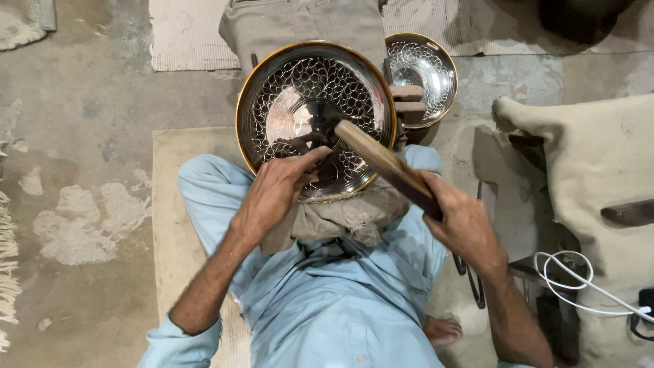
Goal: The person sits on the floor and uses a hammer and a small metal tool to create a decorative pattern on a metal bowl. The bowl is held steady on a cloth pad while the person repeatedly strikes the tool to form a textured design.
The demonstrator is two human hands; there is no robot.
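- Head view: the left hand (272, 194) steadies the patterned metal bowl (315, 116) on a cloth pad (354, 215) in the lap, fingers apparently pinching a small tool.
- The right hand (463, 225) is closed round a wooden mallet (385, 163), its head over the bowl's centre.
- Chasing looks under way; each blow needs a steady bowl.

A second shiny metal bowl (424, 76) with a gold rim sits on the far side, a bit to the right. A white cable (569, 283) curls on the near right, lying on a tan sack (599, 157). A striped mat (185, 34) lies far off on the grey floor (75, 136). A bare foot (441, 331) peeks out near the bottom.
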